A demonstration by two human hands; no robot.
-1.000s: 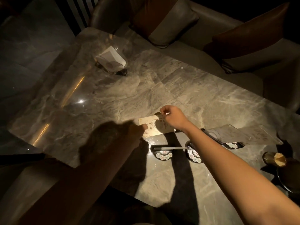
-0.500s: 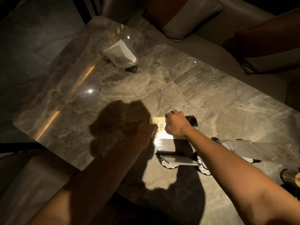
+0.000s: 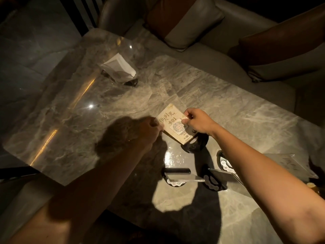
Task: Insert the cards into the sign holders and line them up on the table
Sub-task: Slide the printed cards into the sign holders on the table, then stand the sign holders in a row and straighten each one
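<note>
A cream card (image 3: 171, 123) printed with characters, "01" and a round code sits in a clear sign holder whose black round base (image 3: 195, 144) rests on the marble table (image 3: 228, 111). My right hand (image 3: 197, 121) pinches the card's right edge. My left hand (image 3: 149, 129), in shadow, grips its left edge. Two other holders lie flat nearer me: one with a black bar and a round base (image 3: 175, 180), another with a dark base (image 3: 214, 182) under my right forearm. A further clear holder with a card (image 3: 290, 166) lies at the right.
A clear holder with white paper (image 3: 119, 71) stands at the table's far left. A grey sofa with brown and grey cushions (image 3: 184, 22) runs behind the table. A small gold-topped object (image 3: 313, 187) sits at the right edge. The table's near edge is close to me.
The card and holder went from lying nearly flat on the table to tilted up with the printed face visible. Both hands now hold its edges. The camera moved closer.
</note>
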